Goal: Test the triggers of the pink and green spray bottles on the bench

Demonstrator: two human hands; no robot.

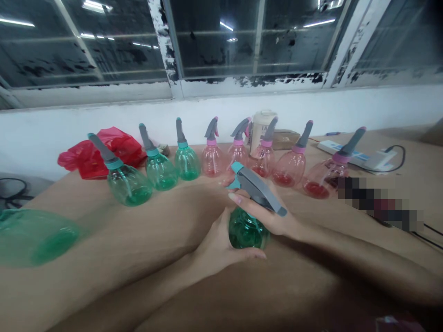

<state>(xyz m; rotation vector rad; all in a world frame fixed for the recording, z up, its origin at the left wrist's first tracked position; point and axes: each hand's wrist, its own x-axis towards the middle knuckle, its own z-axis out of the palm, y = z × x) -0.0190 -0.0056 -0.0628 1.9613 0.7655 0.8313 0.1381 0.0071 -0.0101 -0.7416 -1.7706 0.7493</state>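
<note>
Near the middle of the table, a green spray bottle (246, 233) with a grey and teal spray head (261, 189) is between my hands. My left hand (212, 242) wraps round the lower body from the left, its thumb across the near side. From the right, my right hand (268, 216) grips the bottle's top just under the spray head, hiding the collar. Green liquid shows inside. At the left edge lies the blurred, cut-off body of another green bottle (38, 237); its top is out of view.
Behind my hands stand green spray bottles (129, 186) on the left and several pink ones (289, 170) towards the right. A red plastic bag (107, 150), a pale cup (260, 129), a white power strip (367, 157) and a pixelated object (380, 203) lie around them. A wall with windows borders the table.
</note>
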